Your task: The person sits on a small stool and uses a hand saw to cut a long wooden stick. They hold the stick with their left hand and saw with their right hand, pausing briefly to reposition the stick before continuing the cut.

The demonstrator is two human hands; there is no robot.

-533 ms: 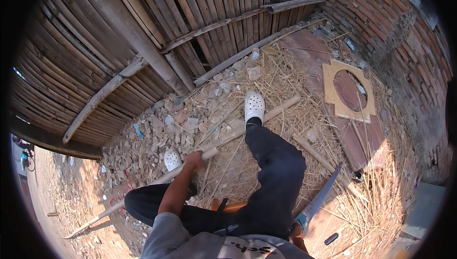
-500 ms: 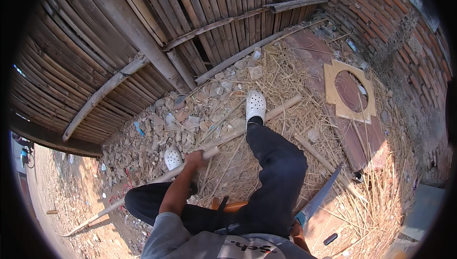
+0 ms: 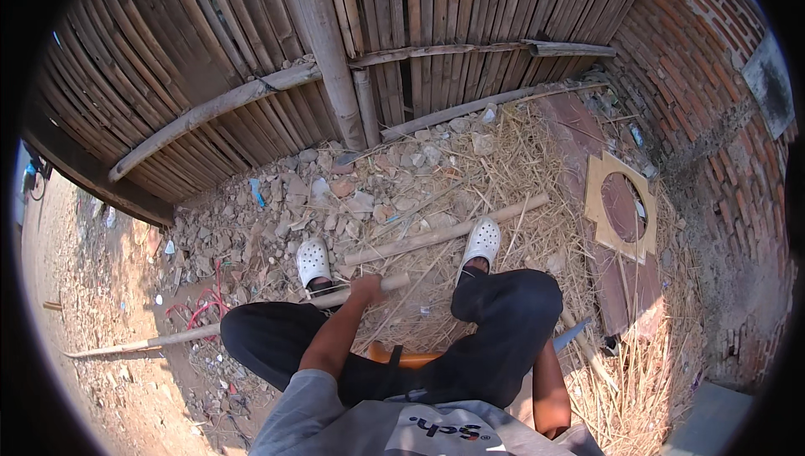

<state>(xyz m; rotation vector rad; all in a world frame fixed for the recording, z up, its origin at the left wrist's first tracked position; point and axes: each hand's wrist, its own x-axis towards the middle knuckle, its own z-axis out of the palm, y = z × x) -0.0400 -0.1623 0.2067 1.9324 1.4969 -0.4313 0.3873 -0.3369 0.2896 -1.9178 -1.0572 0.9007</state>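
My left hand [image 3: 366, 290] is closed around a long pale wooden pole [image 3: 172, 339], near its right end. The pole runs low to the left, passing by my bent left knee. My right forearm [image 3: 550, 393] reaches up beside my right thigh, and the thigh hides the hand and its fingers. Just past that knee shows a short bluish piece of a handsaw blade [image 3: 573, 334]; its handle is out of sight. A thicker wooden pole [image 3: 444, 232] lies on the ground between and beyond my white clogs [image 3: 481, 242].
A bamboo wall [image 3: 470, 3] stands ahead, and a brick wall [image 3: 713, 104] on the right. Rubble [image 3: 335, 200] and straw [image 3: 537, 163] cover the ground. A board with a round hole [image 3: 597, 204] lies at right. An orange object [image 3: 411, 360] is under me; red cord [image 3: 205, 309] lies at left.
The view has turned, and the scene sits lower. My right foot has come nearer, off the thicker pole. My right hand, at the saw's blue handle before, is now behind my thigh.
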